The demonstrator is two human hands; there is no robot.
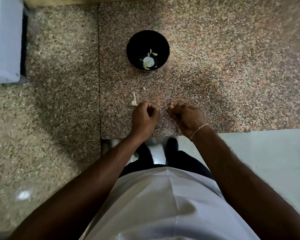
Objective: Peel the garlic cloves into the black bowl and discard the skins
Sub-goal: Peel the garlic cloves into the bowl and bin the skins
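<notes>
**Two hands at work below the black bowl**

A speckled pink-and-grey granite surface fills the view, with a dark seam running down it left of the round black bowl. The bowl stands upright on the stone, and a few pale peeled garlic pieces lie in its bottom. Between the bowl and the person, two pale scraps of garlic skin lie on the stone, the larger one just beside the left hand. That hand is curled, fingertips drawn together; whether it holds anything cannot be told. The right hand, near it but apart, has its fingers curled and pinches a small pale piece that is too small to identify. A thin light bracelet circles the right wrist. Far left of the bowl sits a white boxy object.
</notes>
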